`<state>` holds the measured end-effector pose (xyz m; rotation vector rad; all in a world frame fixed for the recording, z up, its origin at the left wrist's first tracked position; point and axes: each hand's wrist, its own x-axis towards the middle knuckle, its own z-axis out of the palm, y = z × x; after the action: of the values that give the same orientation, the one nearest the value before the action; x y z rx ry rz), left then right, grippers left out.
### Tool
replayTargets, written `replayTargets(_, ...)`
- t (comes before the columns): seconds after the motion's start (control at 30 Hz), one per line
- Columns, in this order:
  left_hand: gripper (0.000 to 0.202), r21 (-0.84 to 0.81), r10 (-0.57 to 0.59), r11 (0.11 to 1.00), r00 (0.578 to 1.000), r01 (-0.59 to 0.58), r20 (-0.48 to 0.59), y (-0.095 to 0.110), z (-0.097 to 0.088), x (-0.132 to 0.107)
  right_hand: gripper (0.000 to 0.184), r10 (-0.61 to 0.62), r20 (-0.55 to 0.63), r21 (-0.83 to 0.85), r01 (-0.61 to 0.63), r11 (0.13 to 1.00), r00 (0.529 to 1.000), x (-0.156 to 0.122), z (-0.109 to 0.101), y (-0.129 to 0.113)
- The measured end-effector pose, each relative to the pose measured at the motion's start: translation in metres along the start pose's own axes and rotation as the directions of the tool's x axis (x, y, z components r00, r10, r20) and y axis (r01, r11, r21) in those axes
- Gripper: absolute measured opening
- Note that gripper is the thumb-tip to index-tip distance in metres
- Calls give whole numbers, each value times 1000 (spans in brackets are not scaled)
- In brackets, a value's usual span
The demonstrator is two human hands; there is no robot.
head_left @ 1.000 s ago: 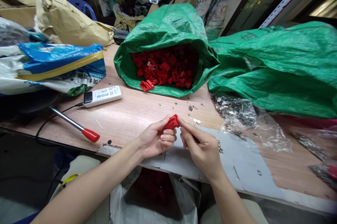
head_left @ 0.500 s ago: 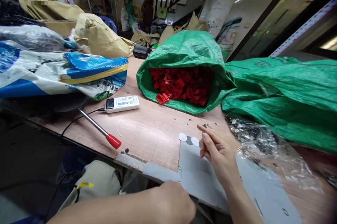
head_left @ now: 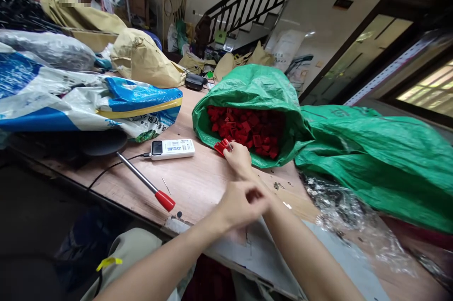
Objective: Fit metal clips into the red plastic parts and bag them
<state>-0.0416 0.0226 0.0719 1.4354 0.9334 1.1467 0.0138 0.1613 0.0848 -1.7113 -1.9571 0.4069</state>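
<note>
My right hand [head_left: 239, 159] reaches to the mouth of a green woven bag [head_left: 255, 86] lying on its side and full of small red plastic parts [head_left: 247, 129]. Its fingertips close on a red part [head_left: 221, 146] at the bag's lip. My left hand [head_left: 244, 203] hovers nearer me above the wooden table [head_left: 198, 183], just over my right forearm. Its fingers are loosely curled and slightly blurred, and nothing shows in them.
A white remote-like device [head_left: 172, 149] with a cable and a red-handled tool [head_left: 148, 183] lie to the left. A blue-and-white sack [head_left: 88, 103] and brown paper bags [head_left: 148, 58] fill the left. A second green bag [head_left: 375, 154], clear plastic [head_left: 339, 211] and grey sheet [head_left: 269, 254] lie right.
My right hand has moved from the grey sheet forward to the red parts at the bag's mouth. My left hand has come up from below the table edge. The view has tilted up.
</note>
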Motion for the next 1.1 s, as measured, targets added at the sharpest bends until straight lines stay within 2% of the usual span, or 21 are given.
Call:
replayTargets(0.03, 8, 36, -24, 999, 982, 31, -186, -2, -3, 5, 14, 1, 19, 36, -2, 999, 1000, -7, -5, 3)
replayTargets(0.07, 12, 74, -32, 995, 930, 64, -367, -3, -6, 9, 18, 0, 43, 80, -3, 997, 999, -17, -12, 8)
replayTargets(0.1, 25, 112, -11, 991, 861, 79, -509, -5, -8, 12, 25, -2, 72, 130, -7, 992, 997, -30, -21, 12)
replayTargets(0.13, 41, 143, 23, 987, 808, 76, -588, -6, -10, 13, 32, -3, 101, 180, -15, 984, 995, -44, -31, 17)
replayTargets(0.17, 55, 155, 46, 986, 800, 60, -599, -6, -9, 14, 39, 1, 124, 224, -29, 974, 992, -60, -42, 23)
replayTargets(0.2, 60, 142, 55, 989, 837, 28, -545, -7, -8, 13, 45, 6, 146, 266, -45, 963, 989, -76, -52, 29)
replayTargets(0.27, 49, 63, 57, 997, 947, -39, -318, -7, -3, 9, 51, 19, 212, 363, -97, 927, 977, -106, -70, 44)
replayTargets(0.33, 31, 2, 67, 998, 986, -68, -154, -8, 3, 6, 52, 47, 294, 460, -184, 869, 955, -129, -86, 65)
replayTargets(0.37, 28, 4, 64, 998, 990, -64, -129, -9, 6, 4, 54, 75, 296, 471, -214, 856, 952, -137, -93, 78)
replayTargets(0.4, 27, 24, 49, 999, 991, -46, -128, -10, 9, 3, 57, 124, 248, 440, -226, 869, 961, -142, -100, 93)
replayTargets(0.47, 30, 76, -7, 997, 993, 17, -122, -15, 13, 2, 61, 198, 15, 253, -196, 947, 980, -144, -113, 122)
replayTargets(0.5, 31, 105, -35, 993, 994, 46, -101, -17, 15, 2, 60, 191, -101, 105, -181, 978, 976, -141, -119, 135)
replayTargets(0.57, 33, 175, -63, 982, 997, 71, -53, -23, 18, 2, 52, 165, -171, -26, -172, 985, 971, -130, -127, 155)
replayTargets(0.7, 36, 270, -63, 961, 998, 59, 5, -29, 19, 4, 32, 71, -108, -164, -88, 983, 992, -95, -124, 167)
replayTargets(0.8, 36, 180, -55, 982, 998, 56, -9, -28, 17, 5, 24, 31, -36, -271, -40, 962, 999, -75, -113, 165)
replayTargets(0.93, 38, 79, -15, 997, 997, 21, -80, -24, 13, 4, 22, 41, -10, -370, -42, 928, 999, -71, -105, 165)
replayTargets(1.1, 41, 110, -4, 994, 994, 16, -108, -24, 13, 3, 30, 28, 17, -380, -19, 925, 999, -73, -108, 164)
